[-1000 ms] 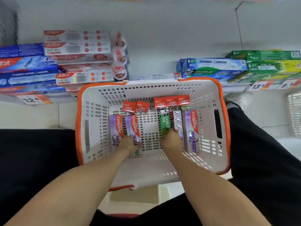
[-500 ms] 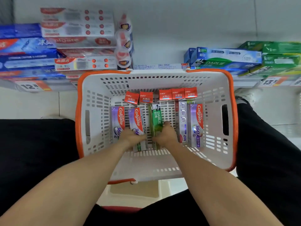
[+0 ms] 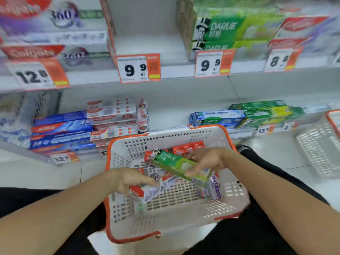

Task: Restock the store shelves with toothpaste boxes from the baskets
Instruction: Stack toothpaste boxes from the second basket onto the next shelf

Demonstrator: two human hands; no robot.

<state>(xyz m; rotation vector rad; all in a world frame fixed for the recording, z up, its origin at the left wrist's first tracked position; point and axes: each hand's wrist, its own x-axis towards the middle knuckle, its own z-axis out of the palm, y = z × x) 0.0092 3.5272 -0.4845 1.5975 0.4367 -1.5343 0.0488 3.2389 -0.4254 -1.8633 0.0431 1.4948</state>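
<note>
Right hand: right hand (image 3: 206,161) reaches in from the right with the forearm slanting across the basket, fingers curled over the top of the green Darlie toothpaste box (image 3: 176,165), thumb side hidden
Left hand: left hand (image 3: 131,179) reaches in from the left, palm down, fingers closed round the red end of a purple-and-white Colgate 360 toothpaste box (image 3: 147,192); motion blur hides the exact finger placement
Green box axis: long axis runs diagonally, printed end up and to the left, far end down and to the right, held above the basket floor
Purple box axis: too blurred to tell for sure; it seems tilted, red end toward the left hand
Location: both boxes are inside the white slotted plastic basket with orange rim (image 3: 228,137), which rests between the person's black-clad legs, in front of the lower shelf
Counts: one green box in hand; one purple box in hand; three small red boxes (image 3: 188,149) in a row against the far wall; further purple boxes (image 3: 214,188) under the green one, number unclear
Shelf: white shelf edge with orange price tags (image 3: 138,68) above
</note>
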